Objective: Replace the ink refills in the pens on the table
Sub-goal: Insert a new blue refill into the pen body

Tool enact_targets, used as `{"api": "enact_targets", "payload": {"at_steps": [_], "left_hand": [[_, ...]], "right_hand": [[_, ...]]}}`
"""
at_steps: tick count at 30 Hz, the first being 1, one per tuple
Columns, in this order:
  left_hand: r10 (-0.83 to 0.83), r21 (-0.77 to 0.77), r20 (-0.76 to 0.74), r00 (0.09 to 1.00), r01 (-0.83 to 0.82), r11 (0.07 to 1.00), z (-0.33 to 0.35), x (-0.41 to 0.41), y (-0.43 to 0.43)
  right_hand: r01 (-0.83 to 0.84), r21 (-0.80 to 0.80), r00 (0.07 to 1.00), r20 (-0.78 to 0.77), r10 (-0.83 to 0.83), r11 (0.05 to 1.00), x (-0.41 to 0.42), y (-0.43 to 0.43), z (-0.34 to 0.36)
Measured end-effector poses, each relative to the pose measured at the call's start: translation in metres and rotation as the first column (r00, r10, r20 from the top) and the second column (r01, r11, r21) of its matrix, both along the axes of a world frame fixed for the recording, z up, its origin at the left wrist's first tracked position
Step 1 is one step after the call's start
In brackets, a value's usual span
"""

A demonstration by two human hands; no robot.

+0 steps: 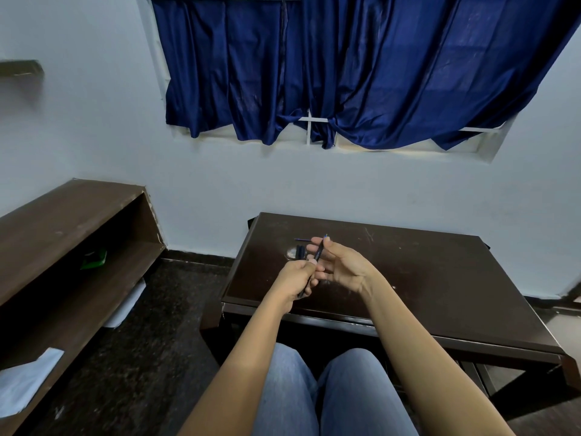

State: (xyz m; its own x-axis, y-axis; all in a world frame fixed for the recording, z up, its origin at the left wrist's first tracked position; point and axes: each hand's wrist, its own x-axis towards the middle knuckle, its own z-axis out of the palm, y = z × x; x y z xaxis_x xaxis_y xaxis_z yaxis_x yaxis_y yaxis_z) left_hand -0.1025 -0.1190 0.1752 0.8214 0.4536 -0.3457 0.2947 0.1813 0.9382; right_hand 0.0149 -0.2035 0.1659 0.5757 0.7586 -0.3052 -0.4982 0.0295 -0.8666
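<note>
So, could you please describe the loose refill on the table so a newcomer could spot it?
Find the dark brown table below the blue curtain. Just past the right hand, toward the wall, the refill lies on the top. Unlike the thick dark pens beside it, it is a bare, thin blue stick.

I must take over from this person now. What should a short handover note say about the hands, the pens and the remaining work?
Left hand grips the lower end of a blue pen; right hand pinches its upper end.
A thin refill and some dark pens lie on the table beyond the hands.
Done: cannot tell.
Left: finish this pen, then the dark ones.
</note>
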Motion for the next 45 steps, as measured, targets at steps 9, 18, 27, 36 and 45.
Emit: {"api": "enact_targets", "payload": {"at_steps": [9,18,27,36,45], "left_hand": [[0.009,-0.033,0.010,1.000,-0.009,0.999,-0.006,0.004,0.004],[-0.002,-0.066,0.010,1.000,0.002,0.998,-0.016,0.008,0.014],[-0.070,-0.241,0.008,0.998,0.070,0.968,-0.020,0.019,0.028],[-0.014,-0.174,-0.060,0.998,0.004,0.985,-0.038,0.042,0.041],[0.179,0.650,-0.238,0.955,0.020,0.760,-0.082,0.063,0.048]], "right_hand": [[0.015,-0.024,1.000,0.024,-0.014,1.000,-0.002,0.007,-0.002],[-0.003,0.017,0.998,-0.062,0.004,1.000,0.007,0.011,-0.007],[-0.050,0.033,0.996,-0.074,0.052,0.998,0.020,0.019,-0.011],[0.068,-0.012,0.997,-0.043,-0.068,0.998,0.033,0.042,-0.023],[0.388,-0.211,0.910,-0.067,-0.409,0.897,0.044,0.081,-0.078]]}}
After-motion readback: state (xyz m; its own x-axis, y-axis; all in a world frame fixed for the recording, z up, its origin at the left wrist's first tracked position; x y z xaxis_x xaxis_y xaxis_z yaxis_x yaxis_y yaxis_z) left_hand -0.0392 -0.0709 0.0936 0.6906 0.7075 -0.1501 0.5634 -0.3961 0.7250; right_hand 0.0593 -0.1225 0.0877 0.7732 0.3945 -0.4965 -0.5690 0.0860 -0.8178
